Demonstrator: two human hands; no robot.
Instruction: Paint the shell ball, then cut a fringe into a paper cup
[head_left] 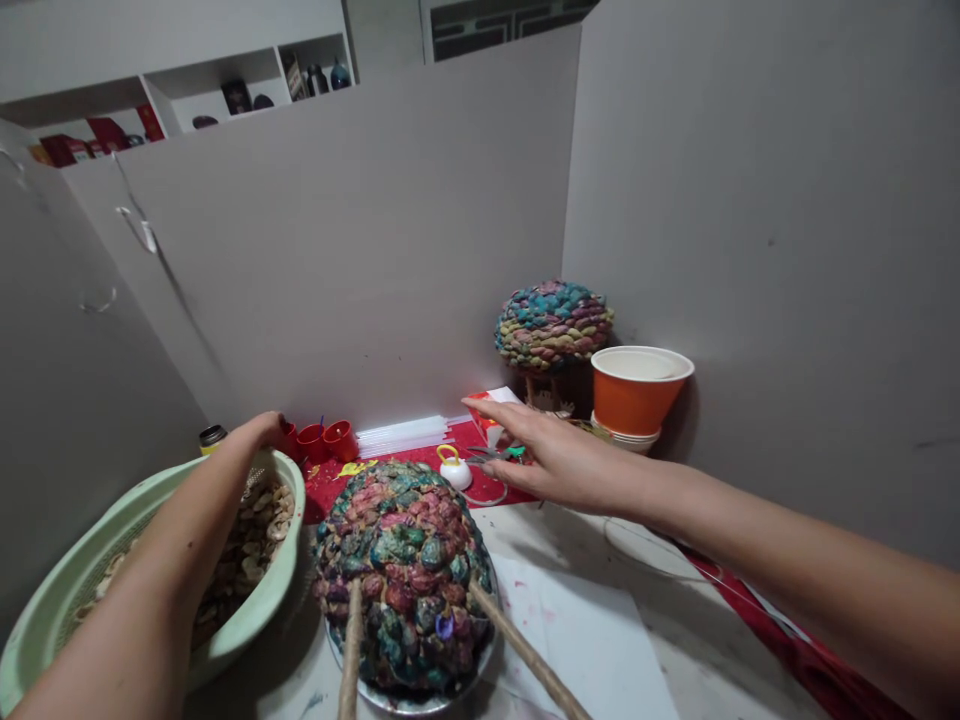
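Note:
In front of me a dome [409, 580] covered in painted, shell-like lumps in green, red and purple rests on a shiny round dish [420, 704]. Two brown sticks [525, 645] project from it towards me. My left hand [262, 432] reaches over the green basket [289, 545], close to the red cups [340, 440]; its fingers are mostly hidden. The basket holds pale broken shells [259, 530]. My right hand [536, 445] hovers beyond the dome with thumb and fingers apart, beside scissors [480, 455] and a white, yellow-handled object [454, 468]. No held item shows in it.
A second colourful dome [555, 325] stands at the back on short legs. Right of it are stacked orange and white tubs [641, 390]. Translucent sticks [401, 436] lie on red cloth [480, 490]. White paper [585, 640] covers the table's right. Grey panels [375, 250] enclose the table.

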